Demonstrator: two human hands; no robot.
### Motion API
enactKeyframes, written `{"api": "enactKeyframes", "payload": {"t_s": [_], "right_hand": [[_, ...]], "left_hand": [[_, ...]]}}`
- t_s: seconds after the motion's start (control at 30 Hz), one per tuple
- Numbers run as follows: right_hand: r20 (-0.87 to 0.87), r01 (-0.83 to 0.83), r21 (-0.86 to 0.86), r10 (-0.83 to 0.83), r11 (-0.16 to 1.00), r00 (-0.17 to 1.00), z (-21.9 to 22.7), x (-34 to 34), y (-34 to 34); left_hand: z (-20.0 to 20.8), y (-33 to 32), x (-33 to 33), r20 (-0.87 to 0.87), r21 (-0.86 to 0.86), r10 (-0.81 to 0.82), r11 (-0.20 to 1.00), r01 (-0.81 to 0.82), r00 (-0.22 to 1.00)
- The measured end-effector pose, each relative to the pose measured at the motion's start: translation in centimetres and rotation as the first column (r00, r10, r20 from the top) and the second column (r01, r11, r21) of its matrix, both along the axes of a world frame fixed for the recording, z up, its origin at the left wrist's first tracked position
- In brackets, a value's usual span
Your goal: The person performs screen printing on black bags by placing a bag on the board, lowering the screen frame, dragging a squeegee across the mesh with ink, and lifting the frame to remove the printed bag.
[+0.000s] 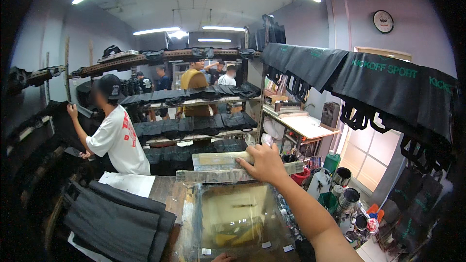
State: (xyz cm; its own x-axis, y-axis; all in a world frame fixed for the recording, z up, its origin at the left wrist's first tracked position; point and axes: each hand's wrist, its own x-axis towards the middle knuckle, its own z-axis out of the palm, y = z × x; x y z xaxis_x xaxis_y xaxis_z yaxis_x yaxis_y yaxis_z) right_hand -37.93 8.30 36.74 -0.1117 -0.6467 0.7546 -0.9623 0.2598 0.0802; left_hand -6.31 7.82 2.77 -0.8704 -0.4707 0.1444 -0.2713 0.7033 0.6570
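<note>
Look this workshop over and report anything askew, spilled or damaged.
The stack of black fabric at left lies slanted, its layers unevenly offset. At right, cans crowd untidily beside a green jug. No definite spill or damage shows.

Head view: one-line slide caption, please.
Right hand gripping a pale bar beyond the screen, left hand at the near edge, black fabric piled left.

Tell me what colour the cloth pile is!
The cloth pile is black, best in the head view.

The left hand [223,258] is cut off at six o'clock, the wall clock [383,22] at two unreadably small.
</note>
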Motion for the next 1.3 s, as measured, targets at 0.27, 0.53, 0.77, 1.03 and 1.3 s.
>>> {"api": "enactKeyframes", "payload": {"t_s": [0.27,0.53,0.77,1.03,1.3], "right_hand": [[-0.013,0.004,-0.007,-0.004,1.000,1.000,-0.1,0.1,0.1],[-0.002,-0.014,-0.024,0.014,1.000,1.000,-0.2,0.1,0.1],[0.034,0.006,0.004,-0.006,1.000,0.999,0.1,0.3,0.3],[0.001,0.008,-0.013,-0.008,1.000,1.000,0.1,0.1,0.1],[0.014,0.020,0.018,-0.021,1.000,1.000,0.2,0.1,0.1]], "left_hand": [[0.8,0.0,0.3,-0.050,0.028,-0.002,1.000,0.003,0.999],[1.0,-0.1,0.4,-0.042,0.030,-0.006,1.000,0.007,0.999],[1.3,-0.1,0.5,-0.031,0.036,-0.010,0.999,0.012,0.999],[1.3,0.4,0.6,-0.022,0.048,-0.007,0.999,0.008,1.000],[1.0,0.3,0.4,0.014,0.062,-0.008,0.998,0.007,1.000]]}}
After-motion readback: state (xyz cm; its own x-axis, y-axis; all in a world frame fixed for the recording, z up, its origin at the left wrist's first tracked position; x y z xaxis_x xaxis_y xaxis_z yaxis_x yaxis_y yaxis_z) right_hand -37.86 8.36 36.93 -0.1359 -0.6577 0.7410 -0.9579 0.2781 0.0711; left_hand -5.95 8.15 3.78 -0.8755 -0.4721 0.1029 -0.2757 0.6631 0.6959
